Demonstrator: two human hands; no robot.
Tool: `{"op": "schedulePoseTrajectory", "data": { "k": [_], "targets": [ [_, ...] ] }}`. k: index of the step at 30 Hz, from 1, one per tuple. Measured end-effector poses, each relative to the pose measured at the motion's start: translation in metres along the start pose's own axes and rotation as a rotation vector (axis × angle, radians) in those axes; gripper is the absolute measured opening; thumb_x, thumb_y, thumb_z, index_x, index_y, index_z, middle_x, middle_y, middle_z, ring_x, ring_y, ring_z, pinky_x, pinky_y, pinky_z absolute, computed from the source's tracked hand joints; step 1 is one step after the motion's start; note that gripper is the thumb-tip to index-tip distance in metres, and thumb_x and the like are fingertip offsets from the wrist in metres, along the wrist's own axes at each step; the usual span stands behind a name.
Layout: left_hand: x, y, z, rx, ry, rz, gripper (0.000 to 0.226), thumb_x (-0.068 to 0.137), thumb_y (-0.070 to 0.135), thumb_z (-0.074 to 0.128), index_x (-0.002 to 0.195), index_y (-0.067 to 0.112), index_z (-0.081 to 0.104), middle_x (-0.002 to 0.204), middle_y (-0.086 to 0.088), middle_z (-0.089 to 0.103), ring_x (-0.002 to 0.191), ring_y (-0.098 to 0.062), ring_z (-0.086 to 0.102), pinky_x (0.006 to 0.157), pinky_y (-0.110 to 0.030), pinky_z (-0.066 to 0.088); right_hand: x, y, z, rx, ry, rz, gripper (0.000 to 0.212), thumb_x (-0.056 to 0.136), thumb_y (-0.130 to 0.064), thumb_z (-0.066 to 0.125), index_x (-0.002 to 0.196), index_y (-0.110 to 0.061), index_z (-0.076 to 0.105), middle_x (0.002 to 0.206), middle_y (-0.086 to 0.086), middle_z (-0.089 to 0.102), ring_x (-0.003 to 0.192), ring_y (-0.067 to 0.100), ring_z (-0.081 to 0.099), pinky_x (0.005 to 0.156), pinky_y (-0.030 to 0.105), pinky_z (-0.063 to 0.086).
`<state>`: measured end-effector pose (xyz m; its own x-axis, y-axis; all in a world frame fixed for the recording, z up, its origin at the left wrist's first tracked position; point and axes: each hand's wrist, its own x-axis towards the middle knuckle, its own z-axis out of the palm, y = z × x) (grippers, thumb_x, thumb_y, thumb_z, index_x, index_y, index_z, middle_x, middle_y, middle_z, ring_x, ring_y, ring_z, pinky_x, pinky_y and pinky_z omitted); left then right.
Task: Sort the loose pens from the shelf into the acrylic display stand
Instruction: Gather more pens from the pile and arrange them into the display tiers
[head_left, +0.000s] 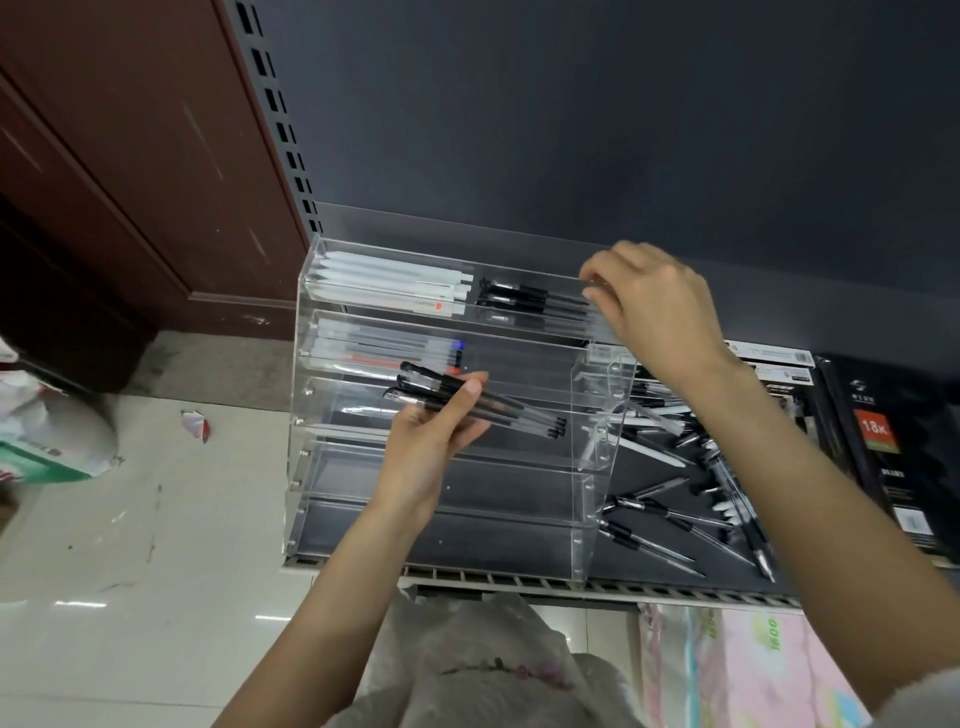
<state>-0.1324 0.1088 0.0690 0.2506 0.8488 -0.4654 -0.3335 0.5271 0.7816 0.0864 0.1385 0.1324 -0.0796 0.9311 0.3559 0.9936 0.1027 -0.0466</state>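
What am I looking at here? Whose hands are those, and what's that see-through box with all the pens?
There is just one picture, taken by a camera worn on a person's head, so you look down at their own two arms as if they were yours. No machine here, only bare hands.

The see-through box is an acrylic display stand with tiers like steps, standing on a dark shop shelf. Its top tier holds white pens on one side and black pens on the other. The next tier down holds clear pens.

The left hand holds a bunch of black pens in front of the stand. The right hand reaches to the top tier, its fingers at the ends of the black pens there.

Beside the stand lies a pile of loose pens, waiting to be sorted.
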Motion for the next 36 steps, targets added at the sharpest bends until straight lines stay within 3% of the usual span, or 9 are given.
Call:
{"op": "schedulePoseTrajectory", "data": {
  "k": [2,5,10,13,16,20,28,33,36],
  "targets": [
    [0.000,0.002,0.003,-0.002,-0.003,0.006,0.011,0.087,0.019,0.062,0.094,0.017,0.070,0.095,0.011,0.074,0.081,0.002,0.066,0.071,-0.014,0.052,-0.016,-0.019,-0.015,0.240,-0.031,0.012,0.012,0.088,-0.028,0.063,0.093,-0.019,0.067,0.085,-0.004,0.065,0.076,0.013,0.059,0.063,0.027,0.047],
    [-0.001,0.005,0.009,0.012,-0.054,0.025,0.013,0.090,0.017,0.059,0.097,0.016,0.070,0.086,0.012,0.074,0.077,0.003,0.066,0.069,-0.013,0.052,-0.044,-0.049,-0.024,0.455,-0.332,0.073,0.019,0.087,-0.041,0.061,0.101,-0.030,0.069,0.088,-0.015,0.069,0.078,-0.001,0.062,0.071,0.021,0.049],
    [-0.005,0.007,0.019,0.031,-0.134,0.075,0.018,0.091,0.016,0.057,0.104,0.015,0.067,0.087,0.011,0.074,0.087,-0.001,0.068,0.074,-0.015,0.054,-0.056,-0.046,-0.017,0.674,-0.370,0.218,0.015,0.082,-0.025,0.071,0.096,-0.030,0.072,0.081,-0.019,0.069,0.074,-0.009,0.061,0.070,0.005,0.042],
    [-0.005,0.008,0.021,0.025,-0.124,0.086,0.016,0.090,0.016,0.056,0.102,0.018,0.067,0.081,0.013,0.073,0.084,0.000,0.068,0.077,-0.017,0.055,-0.045,-0.024,-0.021,0.617,-0.165,0.286,0.012,0.081,-0.024,0.072,0.092,-0.029,0.073,0.080,-0.014,0.070,0.074,-0.004,0.063,0.071,0.006,0.044],
    [-0.002,0.010,0.016,0.011,-0.103,0.076,0.015,0.088,0.017,0.059,0.099,0.019,0.069,0.091,0.012,0.074,0.090,-0.006,0.069,0.072,-0.014,0.053,-0.028,0.000,-0.020,0.386,0.001,0.254,0.010,0.083,-0.025,0.070,0.092,-0.025,0.074,0.083,-0.008,0.071,0.070,0.004,0.063,0.072,0.027,0.053],
    [0.001,0.012,0.005,0.003,-0.065,0.050,0.017,0.088,0.017,0.060,0.102,0.013,0.070,0.099,0.008,0.074,0.093,-0.008,0.069,0.070,-0.012,0.052,-0.010,0.005,-0.006,0.258,-0.062,0.187,0.010,0.084,-0.025,0.069,0.091,-0.024,0.076,0.089,-0.009,0.067,0.071,0.008,0.057,0.066,0.026,0.046],
    [0.003,0.015,0.002,0.001,-0.031,0.030,0.016,0.089,0.016,0.060,0.101,0.011,0.070,0.098,0.003,0.074,0.091,-0.012,0.070,0.069,-0.013,0.052,0.004,0.002,0.012,-0.016,-0.150,0.201,0.010,0.087,-0.027,0.064,0.093,-0.020,0.069,0.090,-0.004,0.066,0.096,0.021,0.056,0.067,0.027,0.036],
    [0.005,0.014,0.005,0.015,-0.023,0.016,0.017,0.089,0.018,0.060,0.102,0.012,0.069,0.104,0.006,0.072,0.102,-0.011,0.066,0.072,-0.013,0.052,0.004,0.000,0.010,0.075,-0.165,0.250,0.014,0.086,-0.023,0.065,0.100,-0.021,0.065,0.101,-0.003,0.063,0.096,0.023,0.060,0.075,0.033,0.043],
    [0.006,0.014,0.008,0.034,-0.014,0.013,0.022,0.090,0.019,0.059,0.107,0.009,0.068,0.112,0.002,0.070,0.107,-0.011,0.064,0.073,-0.014,0.052,-0.003,-0.004,-0.001,0.234,-0.056,0.221,0.015,0.086,-0.020,0.064,0.101,-0.021,0.067,0.103,-0.003,0.063,0.096,0.020,0.059,0.078,0.030,0.043]
  ]
}}
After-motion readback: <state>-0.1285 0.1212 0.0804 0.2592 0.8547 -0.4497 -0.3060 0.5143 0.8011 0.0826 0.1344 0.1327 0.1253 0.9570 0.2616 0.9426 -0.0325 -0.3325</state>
